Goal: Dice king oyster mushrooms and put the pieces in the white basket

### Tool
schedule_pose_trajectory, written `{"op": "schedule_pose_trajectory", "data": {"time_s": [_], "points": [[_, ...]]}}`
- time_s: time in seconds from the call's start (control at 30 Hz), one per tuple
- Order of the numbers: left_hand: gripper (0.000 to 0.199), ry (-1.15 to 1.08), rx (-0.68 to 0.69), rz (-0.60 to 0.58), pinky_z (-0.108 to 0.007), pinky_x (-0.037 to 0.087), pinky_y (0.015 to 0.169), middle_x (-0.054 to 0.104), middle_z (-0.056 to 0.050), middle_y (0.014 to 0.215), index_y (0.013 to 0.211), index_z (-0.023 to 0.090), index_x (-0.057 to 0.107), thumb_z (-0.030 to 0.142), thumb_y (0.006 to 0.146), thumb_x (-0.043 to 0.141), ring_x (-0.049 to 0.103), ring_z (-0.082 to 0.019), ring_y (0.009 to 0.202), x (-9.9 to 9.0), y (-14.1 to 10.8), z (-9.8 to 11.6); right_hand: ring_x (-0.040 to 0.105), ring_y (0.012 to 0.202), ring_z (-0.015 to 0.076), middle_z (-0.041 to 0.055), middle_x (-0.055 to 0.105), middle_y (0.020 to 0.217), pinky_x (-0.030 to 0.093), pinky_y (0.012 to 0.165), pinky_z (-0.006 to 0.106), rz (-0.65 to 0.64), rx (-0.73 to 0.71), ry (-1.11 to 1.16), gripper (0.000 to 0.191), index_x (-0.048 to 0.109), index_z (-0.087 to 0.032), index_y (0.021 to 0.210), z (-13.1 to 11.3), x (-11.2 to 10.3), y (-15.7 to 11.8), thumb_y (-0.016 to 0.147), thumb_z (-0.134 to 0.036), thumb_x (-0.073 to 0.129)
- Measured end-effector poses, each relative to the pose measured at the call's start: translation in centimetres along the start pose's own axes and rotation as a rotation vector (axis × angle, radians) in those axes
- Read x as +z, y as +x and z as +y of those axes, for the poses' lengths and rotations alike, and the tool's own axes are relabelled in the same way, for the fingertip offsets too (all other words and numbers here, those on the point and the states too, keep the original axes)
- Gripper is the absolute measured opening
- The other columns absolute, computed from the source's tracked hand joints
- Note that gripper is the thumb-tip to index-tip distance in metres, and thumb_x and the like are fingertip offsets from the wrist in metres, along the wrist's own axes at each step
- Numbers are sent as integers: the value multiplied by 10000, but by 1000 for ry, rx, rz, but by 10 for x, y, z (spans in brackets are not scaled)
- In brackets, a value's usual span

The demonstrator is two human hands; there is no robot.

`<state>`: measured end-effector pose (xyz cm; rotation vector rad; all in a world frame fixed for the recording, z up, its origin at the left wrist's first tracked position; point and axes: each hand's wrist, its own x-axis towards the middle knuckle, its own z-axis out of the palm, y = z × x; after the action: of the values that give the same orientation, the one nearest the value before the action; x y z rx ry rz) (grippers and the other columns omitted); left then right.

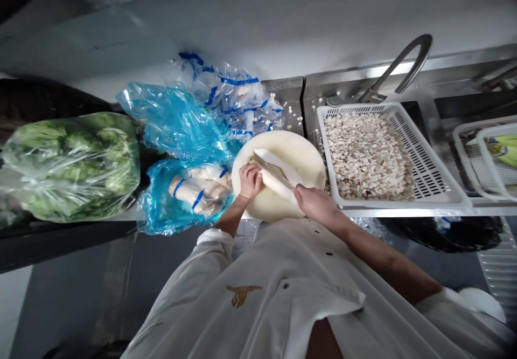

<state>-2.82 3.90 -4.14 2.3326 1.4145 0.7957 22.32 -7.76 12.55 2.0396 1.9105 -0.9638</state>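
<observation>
A round cream cutting board (301, 142) lies on the counter in front of me. On it is a long white mushroom (276, 185), apparently a king oyster mushroom, lying at a slant. My left hand (250, 180) is closed over its upper left end, fingers bent. My right hand (314, 204) grips the handle of a kitchen knife (272, 168), whose blade lies along the mushroom's length with the tip close to my left fingers. A flat white piece (285, 166) shows behind the blade; whether it is a cut slice I cannot tell.
Right of the board, a white perforated basket (424, 159) holds chopped mushroom pieces (359, 157), with a faucet (407, 57) behind. At left are a blue bag (177, 119), packed mushrooms (197, 189) and bagged leafy greens (76, 165). Clear wrappers (238, 92) and scattered bits lie behind.
</observation>
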Motion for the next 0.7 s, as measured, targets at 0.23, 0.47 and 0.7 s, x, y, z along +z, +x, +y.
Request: {"op": "schedule_pose_trajectory", "data": {"time_s": [0.23,0.47,0.7], "points": [[333,-97,63,61,-518,438,1156,647,-161,1233,1151,209,652,455,1053,450,554,-307,1280,-1,1,-2,762,908,247,110,798,994,454,779,294,-2,14,-105,449,655,-201,1224,-21,-20,-23,1163,-448,285],[351,-165,134,116,-521,460,1117,664,-147,1224,1146,202,671,478,1070,468,577,-299,1244,2,1,-4,755,871,246,95,797,962,389,697,291,-40,22,-158,433,674,-229,1192,-31,-33,-25,1160,-449,302],[329,-208,153,129,-520,462,1102,657,-138,1209,1137,211,677,480,1071,499,585,-299,1231,1,2,-5,761,911,256,115,800,980,412,725,290,-111,61,-149,445,672,-216,1202,-37,-21,-1,1156,-456,299]]}}
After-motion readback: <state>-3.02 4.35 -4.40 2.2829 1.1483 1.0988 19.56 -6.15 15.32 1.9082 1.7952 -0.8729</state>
